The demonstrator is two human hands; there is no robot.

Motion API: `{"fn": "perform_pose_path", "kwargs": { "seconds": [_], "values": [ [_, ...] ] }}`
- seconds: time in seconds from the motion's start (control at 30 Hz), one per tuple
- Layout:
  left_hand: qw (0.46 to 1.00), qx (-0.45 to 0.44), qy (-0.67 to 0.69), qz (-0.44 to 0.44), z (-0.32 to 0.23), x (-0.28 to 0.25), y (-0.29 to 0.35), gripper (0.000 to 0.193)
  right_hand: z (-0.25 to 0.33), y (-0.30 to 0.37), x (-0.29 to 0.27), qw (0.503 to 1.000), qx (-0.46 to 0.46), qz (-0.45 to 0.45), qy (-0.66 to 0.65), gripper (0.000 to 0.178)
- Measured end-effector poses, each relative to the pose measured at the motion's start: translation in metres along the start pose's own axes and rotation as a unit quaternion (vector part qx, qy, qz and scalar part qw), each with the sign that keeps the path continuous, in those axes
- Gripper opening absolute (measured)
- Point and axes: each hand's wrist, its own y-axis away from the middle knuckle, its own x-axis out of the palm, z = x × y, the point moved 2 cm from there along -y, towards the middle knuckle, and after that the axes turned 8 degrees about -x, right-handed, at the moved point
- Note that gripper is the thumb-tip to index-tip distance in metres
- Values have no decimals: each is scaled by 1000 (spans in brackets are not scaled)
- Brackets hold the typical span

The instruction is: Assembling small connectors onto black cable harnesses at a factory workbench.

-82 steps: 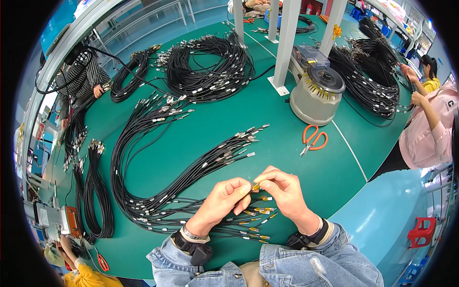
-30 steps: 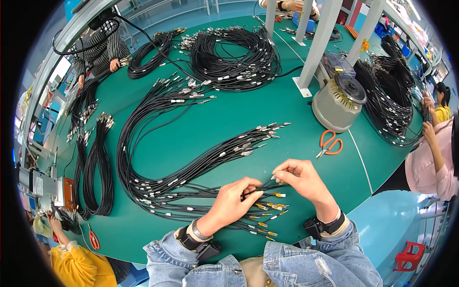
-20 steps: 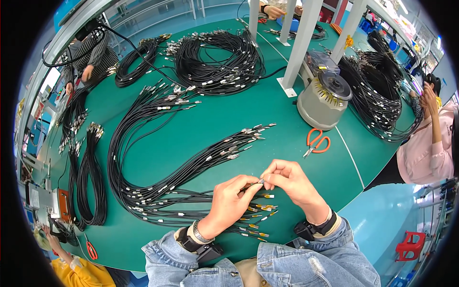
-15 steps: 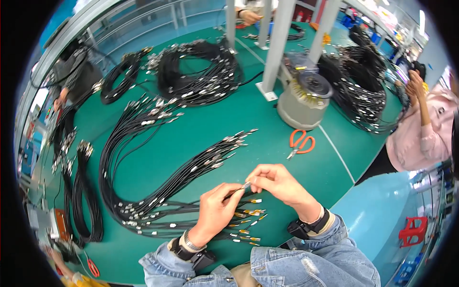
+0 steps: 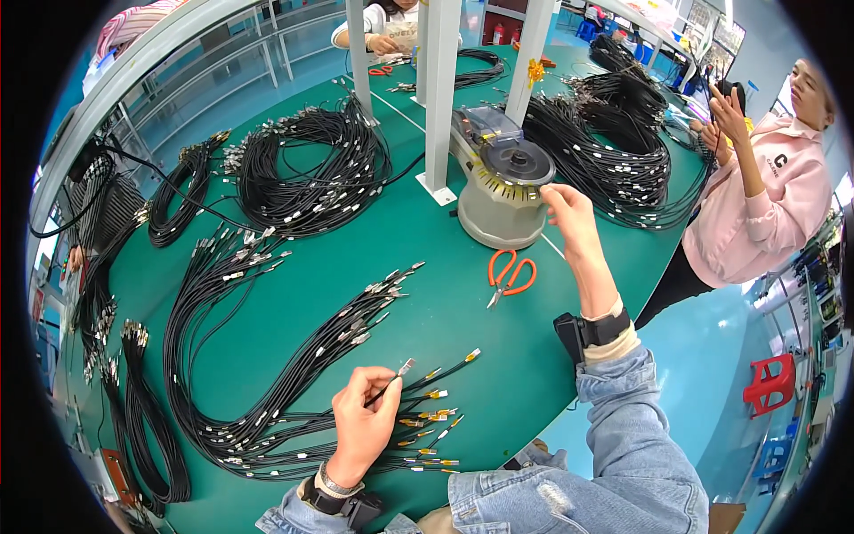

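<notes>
Head view: one black cable [image 5: 395, 379] was at the near centre of the green table [image 5: 427, 329], right of a loose cable bundle [image 5: 294, 383].
Left hand [image 5: 365, 416]: thumb and fingers were clamped on that cable just behind its silver connector [image 5: 406, 367], which pointed far and right.
Right hand [image 5: 567, 218]: fingertips were at the right rim of the grey dispenser [image 5: 498, 222]; whether they pinched a yellow tab [image 5: 516, 191] could not be told.
Cable feel: probably light and springy, the connector stiffer; the spot behind it seemed the best hold.
Orange-handled scissors [image 5: 511, 274]: they lay just near of the dispenser.
</notes>
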Motion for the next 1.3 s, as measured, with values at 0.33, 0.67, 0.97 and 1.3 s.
{"fn": "perform_pose_path", "kwargs": {
  "seconds": [0.33, 0.67, 0.97, 1.3],
  "values": [
    [999, 21, -29, 0, -3, -2, 1, 9, -10, -3, 13, 997, 14, 39, -66, 15],
    [998, 44, -49, -14, -10, -7, 2, 7, 38, 47, 29, 978, -29, 64, -198, 12],
    [999, 36, -31, -27, -12, -10, 5, 8, 54, 206, 88, 904, 90, 351, -228, 4],
    [999, 35, -23, -24, -12, -9, 6, 8, 41, 217, 97, 911, 99, 346, -200, 5]
  ]
}}
